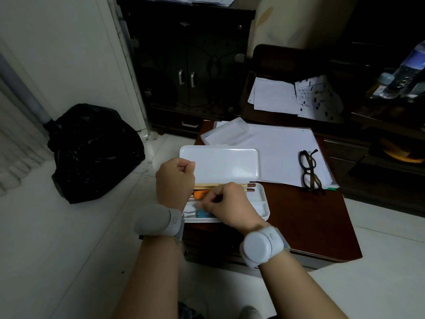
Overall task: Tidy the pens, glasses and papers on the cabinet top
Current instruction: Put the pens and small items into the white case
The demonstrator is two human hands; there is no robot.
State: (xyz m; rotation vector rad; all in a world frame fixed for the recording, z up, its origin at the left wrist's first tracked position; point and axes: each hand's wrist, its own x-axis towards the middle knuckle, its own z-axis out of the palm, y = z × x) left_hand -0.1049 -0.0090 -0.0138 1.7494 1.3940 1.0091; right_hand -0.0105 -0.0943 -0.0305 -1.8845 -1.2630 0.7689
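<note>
A white pencil case (pixel 262 203) lies open at the front left of the dark wooden cabinet top (pixel 310 226), its lid (pixel 225 164) raised. Inside are several wooden pencils (pixel 249 185), an orange item (pixel 199 194), a binder clip (pixel 190 214) and something blue (pixel 203 214). My left hand (pixel 174 178) is curled at the lid's left edge and pinches it. My right hand (pixel 227 203) reaches into the tray, its fingertips curled onto the orange item. Black-framed glasses (pixel 309 169) rest folded open on a stack of white papers (pixel 280 153) behind the case.
A translucent plastic box (pixel 226 132) sits on the papers' far left corner. More loose sheets (pixel 276 95) and a printed page (pixel 317 97) lie on a dark surface behind. A black rubbish bag (pixel 92 150) stands on the floor to the left; bottles (pixel 409 72) at far right.
</note>
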